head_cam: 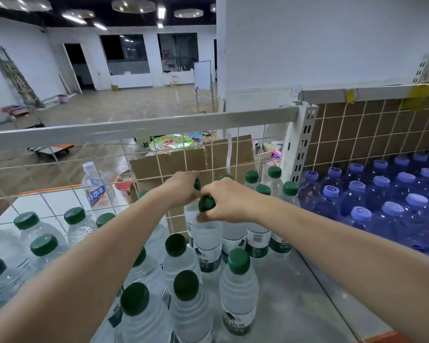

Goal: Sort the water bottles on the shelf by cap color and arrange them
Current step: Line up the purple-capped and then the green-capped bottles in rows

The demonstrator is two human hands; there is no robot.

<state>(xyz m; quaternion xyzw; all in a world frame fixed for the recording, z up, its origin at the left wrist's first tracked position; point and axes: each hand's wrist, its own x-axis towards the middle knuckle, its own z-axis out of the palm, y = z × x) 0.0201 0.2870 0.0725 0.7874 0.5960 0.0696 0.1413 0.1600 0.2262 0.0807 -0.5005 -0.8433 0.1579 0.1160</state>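
Green-capped bottles (238,288) crowded the near edge of the shelf (295,305) in the head view, standing upright in loose clusters across its left and middle. Further back, the right hand (229,201) curled its fingers around the neck of one green-capped bottle (207,233), the cap showing just under the thumb. Beside it, almost touching, the left hand (181,188) pinched the top of a second green cap (197,184), most of that bottle hidden behind the wrist. Both bottles stood close to the wire mesh back (60,179) among a back row of green caps (273,189). To the right, past the white upright post (301,142), blue-capped bottles (372,194) filled their own section in tidy rows.

Judging by this, the step was setting the two held bottles into the green rows. Doing it well likely meant lifting by the necks rather than dragging, lowering each straight down so neighbours were not knocked, and closing gaps toward the back first. One clear bottle with a white cap (94,184) stood beyond the mesh, apparently off the shelf.
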